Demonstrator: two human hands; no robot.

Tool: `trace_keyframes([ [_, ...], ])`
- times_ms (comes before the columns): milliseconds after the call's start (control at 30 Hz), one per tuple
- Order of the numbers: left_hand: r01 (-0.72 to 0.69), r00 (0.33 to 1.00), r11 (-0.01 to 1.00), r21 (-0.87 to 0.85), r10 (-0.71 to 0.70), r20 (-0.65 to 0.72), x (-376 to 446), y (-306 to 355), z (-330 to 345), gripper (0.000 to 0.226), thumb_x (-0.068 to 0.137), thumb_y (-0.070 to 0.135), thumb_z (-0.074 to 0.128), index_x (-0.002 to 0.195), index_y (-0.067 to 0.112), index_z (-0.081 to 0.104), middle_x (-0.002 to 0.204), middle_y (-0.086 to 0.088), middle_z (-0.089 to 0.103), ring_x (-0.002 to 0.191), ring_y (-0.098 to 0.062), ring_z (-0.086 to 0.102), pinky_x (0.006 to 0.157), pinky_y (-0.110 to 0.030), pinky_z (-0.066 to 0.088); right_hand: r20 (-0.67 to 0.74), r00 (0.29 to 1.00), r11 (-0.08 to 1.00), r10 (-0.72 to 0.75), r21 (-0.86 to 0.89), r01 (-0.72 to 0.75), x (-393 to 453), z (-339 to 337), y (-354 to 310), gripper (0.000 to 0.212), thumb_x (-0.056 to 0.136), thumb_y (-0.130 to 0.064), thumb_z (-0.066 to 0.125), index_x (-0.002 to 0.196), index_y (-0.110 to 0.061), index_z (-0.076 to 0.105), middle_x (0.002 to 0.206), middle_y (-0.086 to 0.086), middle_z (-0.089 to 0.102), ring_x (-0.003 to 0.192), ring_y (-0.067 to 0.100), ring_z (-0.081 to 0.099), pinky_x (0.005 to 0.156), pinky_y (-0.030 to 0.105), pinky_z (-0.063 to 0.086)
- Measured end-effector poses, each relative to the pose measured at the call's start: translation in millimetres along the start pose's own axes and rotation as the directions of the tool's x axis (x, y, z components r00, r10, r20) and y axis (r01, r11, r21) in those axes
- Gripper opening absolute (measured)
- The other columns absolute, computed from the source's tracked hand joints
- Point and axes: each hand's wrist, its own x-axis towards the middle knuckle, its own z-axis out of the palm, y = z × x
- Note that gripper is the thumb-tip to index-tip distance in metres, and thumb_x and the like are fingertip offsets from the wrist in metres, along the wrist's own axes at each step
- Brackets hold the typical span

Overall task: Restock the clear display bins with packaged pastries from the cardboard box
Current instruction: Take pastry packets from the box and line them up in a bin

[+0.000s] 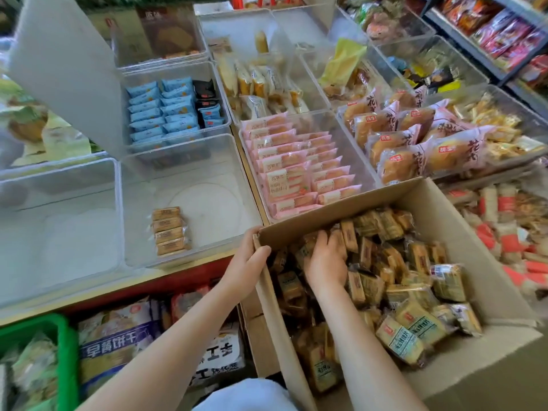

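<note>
Shop shelving is filling the view, with clear display bins (189, 161) sitting in rows across a counter whose red front edge (166, 280) is running along the lower left. At about ten o'clock from the centre, one bin is showing blue packets (161, 109) stacked in neat columns. At twelve o'clock another is holding pale yellow wrapped cakes (258, 81). Just right of centre, pink packets (299, 164) are lying in overlapping rows, and at two o'clock larger pink-wrapped buns (415, 140) are piling up.

A nearly bare bin at the centre left is holding only a short stack of brown packaged pastries (169, 231), lying flat near its front wall. At four o'clock, the cardboard box (474, 226) is sitting open and tilted, heaped with loose brown pastry packets (409, 292).

At about six o'clock from the centre, the left hand (250, 256) is gripping the box's near corner, thumb curling over the rim and fingers wrapping the outside wall. Just beside it, the right hand (327, 259) is reaching inside the box, fingers bent down among the packets; whether they are actually holding one I cannot tell.

At seven o'clock, below the counter, a green crate (63, 339) and printed bags (118, 339) are sitting on a lower level.
</note>
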Motion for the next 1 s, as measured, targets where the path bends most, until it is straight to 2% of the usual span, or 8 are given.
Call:
trace_keyframes([
  [100, 0.016, 1.0, 1.0, -0.013, -0.015, 0.021, 0, 2, 0, 0.041, 0.106, 0.022, 0.043, 0.146, 0.03, 0.037, 0.131, 0.008, 0.055, 0.122, -0.006, 0.049, 0.102, -0.031, 0.037, 0.05, 0.999, 1.0, -0.01, -0.022, 0.011, 5, 0, 3, 0.062, 0.099, -0.017, 0.057, 0.153, -0.012, 0.027, 0.154, 0.013, 0.031, 0.121, 0.029, 0.058, 0.082, 0.035, 0.054],
  [267, 0.026, 0.999, 0.999, -0.031, -0.024, 0.043, 0, 6, 0, 0.038, 0.107, 0.023, 0.042, 0.144, 0.029, 0.037, 0.131, 0.005, 0.055, 0.12, -0.005, 0.05, 0.095, -0.027, 0.039, 0.208, 0.976, 0.98, 0.056, 0.176, -0.094, 19, 0, 16, 0.04, 0.098, -0.035, 0.06, 0.13, -0.012, 0.054, 0.13, 0.009, 0.055, 0.114, 0.03, 0.059, 0.087, 0.04, 0.053],
  [433, 0.033, 0.999, 0.999, -0.017, -0.033, 0.041, 2, 7, 0, 0.036, 0.107, 0.023, 0.041, 0.142, 0.03, 0.036, 0.128, 0.003, 0.055, 0.119, -0.008, 0.051, 0.1, -0.033, 0.039, 0.363, 0.927, 0.977, -0.096, 0.211, 0.019, 20, 5, 29, 0.024, 0.095, -0.037, 0.063, 0.113, -0.021, 0.058, 0.121, 0.0, 0.054, 0.096, 0.021, 0.057, 0.085, 0.037, 0.053],
  [600, 0.039, 0.998, 0.999, -0.029, -0.038, 0.044, 1, 5, 0, 0.034, 0.107, 0.022, 0.041, 0.14, 0.03, 0.036, 0.126, 0.003, 0.055, 0.118, -0.01, 0.053, 0.097, -0.031, 0.044, 0.507, 0.857, 0.976, -0.094, 0.217, -0.022, 12, 19, 31, 0.066, 0.093, -0.032, 0.069, 0.149, -0.018, 0.038, 0.142, 0.007, 0.053, 0.125, 0.026, 0.055, 0.102, 0.036, 0.049],
  [733, 0.035, 0.998, 0.998, -0.05, -0.033, 0.056, 1, 4, 0, 0.034, 0.107, 0.022, 0.042, 0.141, 0.029, 0.037, 0.125, 0.004, 0.056, 0.117, -0.009, 0.054, 0.089, -0.025, 0.045, 0.511, 0.855, 0.936, -0.088, 0.335, -0.104, 8, 7, 33, 0.055, 0.09, -0.029, 0.073, 0.138, -0.016, 0.05, 0.128, 0.004, 0.059, 0.116, 0.023, 0.058, 0.094, 0.033, 0.05],
  [833, 0.034, 0.997, 0.997, -0.063, -0.03, 0.066, 0, 4, -1, 0.034, 0.107, 0.023, 0.042, 0.14, 0.03, 0.036, 0.124, 0.006, 0.057, 0.111, -0.003, 0.054, 0.084, -0.019, 0.043, 0.416, 0.905, 0.789, -0.087, 0.584, -0.192, 1, -27, 31, 0.034, 0.092, -0.029, 0.065, 0.122, -0.017, 0.059, 0.115, 0.003, 0.065, 0.103, 0.017, 0.062, 0.081, 0.032, 0.051],
  [900, 0.048, 0.996, 0.994, -0.093, -0.04, 0.081, 1, 3, -3, 0.035, 0.107, 0.025, 0.044, 0.14, 0.031, 0.038, 0.124, 0.003, 0.06, 0.114, -0.01, 0.058, 0.091, -0.026, 0.046, 0.363, 0.927, 0.599, -0.092, 0.764, -0.239, -8, -54, 24, 0.02, 0.097, -0.024, 0.054, 0.113, -0.019, 0.063, 0.107, 0.005, 0.069, 0.092, 0.014, 0.066, 0.065, 0.025, 0.05],
  [1000, 0.07, 0.993, 0.995, -0.072, -0.063, 0.098, -1, 2, -10, 0.034, 0.106, 0.035, 0.045, 0.14, 0.033, 0.043, 0.124, 0.007, 0.062, 0.119, -0.013, 0.057, 0.101, -0.034, 0.042, 0.276, 0.954, 0.36, -0.116, 0.907, -0.219, -16, -80, 6, 0.021, 0.099, -0.019, 0.046, 0.108, -0.017, 0.066, 0.104, 0.01, 0.073, 0.079, 0.017, 0.067, 0.055, 0.024, 0.046],
])
